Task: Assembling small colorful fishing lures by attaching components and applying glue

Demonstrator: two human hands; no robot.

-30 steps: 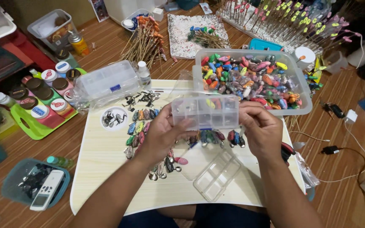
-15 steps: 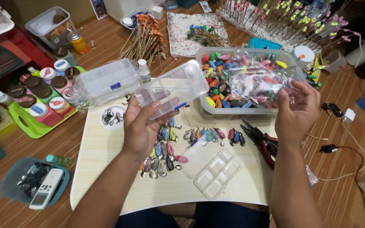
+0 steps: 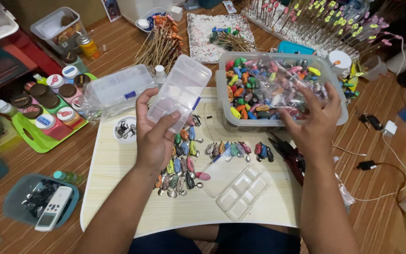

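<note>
Holding clear box (image 3: 178, 93) up in left hand (image 3: 155, 136), fingers clamped; right hand (image 3: 314, 123) is pinching lure bag (image 3: 291, 89) over bin (image 3: 341, 110). Sorting step; next needs bag emptied carefully into box.

We see a pale wooden board (image 3: 118, 188) on the brown floor, and on it rows of small painted lures (image 3: 179, 160) lying side by side. An open clear tray (image 3: 243, 190) rests near the board's front edge, and a small white dish (image 3: 125, 129) of metal bits sits at the back left. Dark pliers (image 3: 287, 153) lie at the right. Left of the board, a green tray (image 3: 38, 141) carries round paint jars (image 3: 48, 94). At the front left a teal tub (image 3: 17, 202) holds a white remote (image 3: 52, 214). Behind the board we find a bundle of sticks (image 3: 163, 42) and a rack of painted lures on wires (image 3: 325, 19).
</note>
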